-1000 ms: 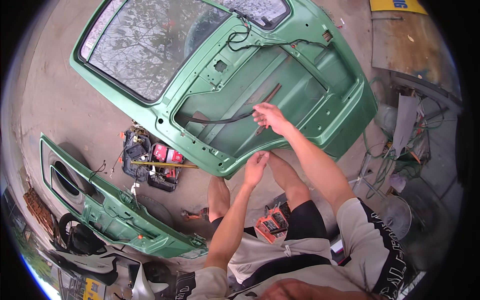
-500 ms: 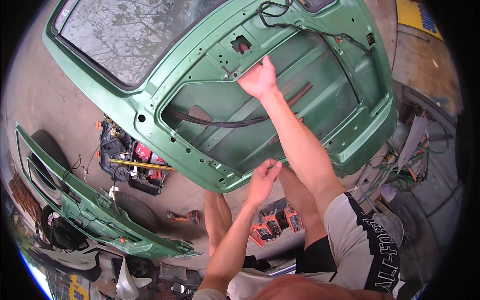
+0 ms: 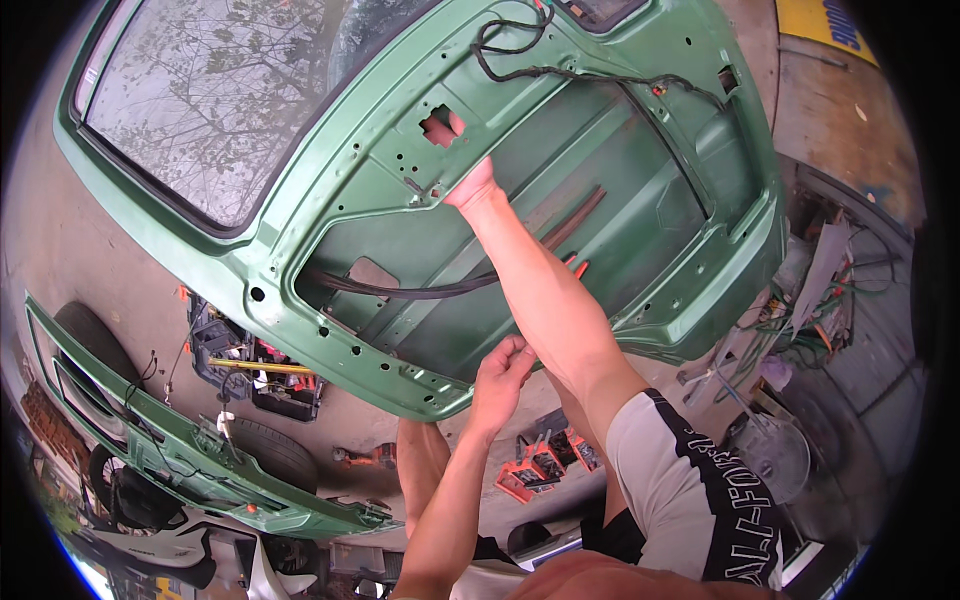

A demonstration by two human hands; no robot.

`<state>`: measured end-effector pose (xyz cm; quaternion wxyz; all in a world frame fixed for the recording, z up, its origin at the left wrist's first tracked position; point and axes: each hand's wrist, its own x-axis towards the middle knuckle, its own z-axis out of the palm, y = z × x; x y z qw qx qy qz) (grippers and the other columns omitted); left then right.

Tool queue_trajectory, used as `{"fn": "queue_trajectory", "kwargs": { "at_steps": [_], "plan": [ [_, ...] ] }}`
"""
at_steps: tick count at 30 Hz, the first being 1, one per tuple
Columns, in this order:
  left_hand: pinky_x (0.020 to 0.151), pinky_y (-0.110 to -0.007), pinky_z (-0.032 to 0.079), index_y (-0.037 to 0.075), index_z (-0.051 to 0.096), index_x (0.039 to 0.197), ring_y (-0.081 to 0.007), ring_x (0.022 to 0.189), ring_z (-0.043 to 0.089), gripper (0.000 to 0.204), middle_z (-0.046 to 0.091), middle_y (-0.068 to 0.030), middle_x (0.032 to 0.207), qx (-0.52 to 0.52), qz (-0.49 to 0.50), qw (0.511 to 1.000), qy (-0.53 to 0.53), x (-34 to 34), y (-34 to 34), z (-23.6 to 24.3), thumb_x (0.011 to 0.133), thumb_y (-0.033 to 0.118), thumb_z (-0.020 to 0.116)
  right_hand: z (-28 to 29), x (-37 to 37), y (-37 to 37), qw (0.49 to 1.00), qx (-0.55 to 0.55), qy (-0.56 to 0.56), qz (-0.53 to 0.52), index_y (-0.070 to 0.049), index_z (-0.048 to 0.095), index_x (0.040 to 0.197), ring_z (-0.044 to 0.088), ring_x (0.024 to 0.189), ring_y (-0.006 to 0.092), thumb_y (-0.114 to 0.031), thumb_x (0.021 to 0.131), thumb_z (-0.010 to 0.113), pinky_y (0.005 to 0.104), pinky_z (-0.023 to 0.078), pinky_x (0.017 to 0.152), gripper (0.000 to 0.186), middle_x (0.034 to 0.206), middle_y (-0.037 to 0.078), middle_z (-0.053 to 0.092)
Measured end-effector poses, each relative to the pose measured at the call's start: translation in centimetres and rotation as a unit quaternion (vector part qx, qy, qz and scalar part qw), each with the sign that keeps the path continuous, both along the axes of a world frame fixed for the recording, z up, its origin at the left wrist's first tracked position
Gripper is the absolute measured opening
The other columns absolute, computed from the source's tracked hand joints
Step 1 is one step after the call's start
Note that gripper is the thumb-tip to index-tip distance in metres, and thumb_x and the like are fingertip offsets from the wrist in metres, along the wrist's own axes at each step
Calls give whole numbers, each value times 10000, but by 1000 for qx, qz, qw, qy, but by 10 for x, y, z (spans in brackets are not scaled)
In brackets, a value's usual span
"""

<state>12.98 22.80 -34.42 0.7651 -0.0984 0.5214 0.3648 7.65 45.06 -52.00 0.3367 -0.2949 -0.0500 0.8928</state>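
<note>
A green vehicle door with a window at its upper left fills the view in front of me. My right hand reaches into the door's large opening, its fingers hidden behind the inner panel. Skin shows through the squarish cutout above it. By the door's lower edge, my left hand is closed with curled fingers; whatever it may pinch is hidden. A long dark strip lies inside the door cavity, crossing behind my right forearm. Black wiring runs along the door's upper right.
Another green door lies at the left beside tires. Under the near door are a toolbox, an orange-and-black power drill and orange bins of small parts. Tangled hoses and scrap sit at the right.
My right hand has slid deeper behind the inner panel, and more skin shows through the cutout. My left hand stays curled near the lower edge. The whole view has shifted a little.
</note>
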Motion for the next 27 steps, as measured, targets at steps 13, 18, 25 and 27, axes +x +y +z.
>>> {"fn": "queue_trajectory", "kwargs": {
  "at_steps": [13,18,25,27],
  "plan": [
    [531,-210,264,39,624,1029,-25,579,339,196,430,90,659,-31,23,999,2,3,7,-2,993,216,548,-15,7,4,1000,-19,2,4,14,398,1425,509,1256,318,-560,964,355,464,420,1052,738,1437,180,472],
    [554,-214,284,30,619,1038,-30,581,343,167,452,84,662,-29,18,999,8,9,6,-5,968,173,567,-26,16,2,992,-94,81,-7,-38,474,1373,543,1212,328,-544,959,403,512,447,1005,658,1377,157,535],
    [603,-225,316,26,618,1043,-29,583,350,144,429,83,605,13,-24,999,37,11,3,-4,916,94,608,22,24,1,981,-162,106,-22,-162,598,1202,580,1084,284,-596,937,411,519,451,958,542,1165,31,622],
    [612,-223,322,25,620,1034,-32,590,355,135,442,80,612,22,-32,998,42,16,-1,-5,920,96,603,21,24,-1,983,-140,120,-20,-161,571,1257,561,1137,284,-617,929,414,507,436,985,583,1230,34,598]
  ]
}}
